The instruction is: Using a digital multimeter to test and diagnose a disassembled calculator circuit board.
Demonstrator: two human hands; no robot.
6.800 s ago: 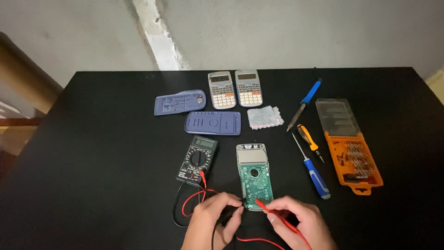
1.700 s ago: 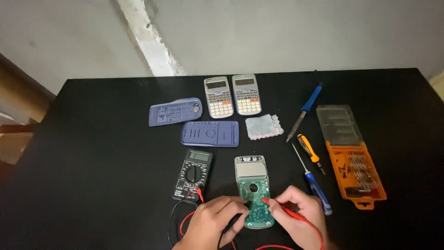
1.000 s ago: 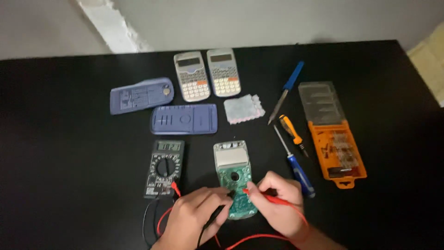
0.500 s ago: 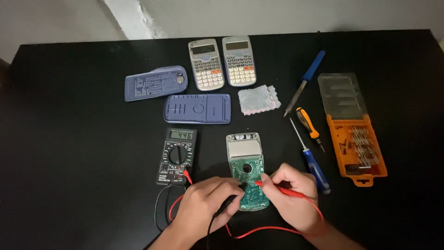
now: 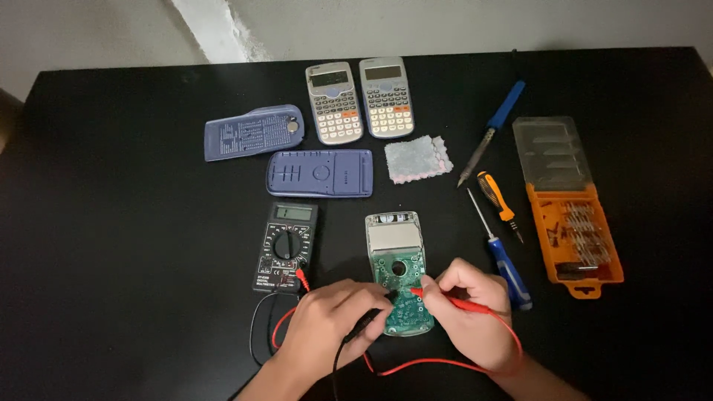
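Both hands have shifted slightly right over the opened calculator (image 5: 399,276).
Left hand (image 5: 330,327) pinches black probe (image 5: 365,322), right hand (image 5: 471,315) red probe (image 5: 445,300); multimeter (image 5: 286,236) left, blue screwdriver (image 5: 502,254) right.

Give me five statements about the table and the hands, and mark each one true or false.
1. The right hand holds a red probe to the open circuit board. True.
2. The left hand rests on the multimeter. False: it holds a black probe at the board.
3. Two grey calculators lie side by side. True.
4. The orange bit case is left of the multimeter. False: it is far right.
5. The blue-handled screwdriver stands upright. False: it lies flat.
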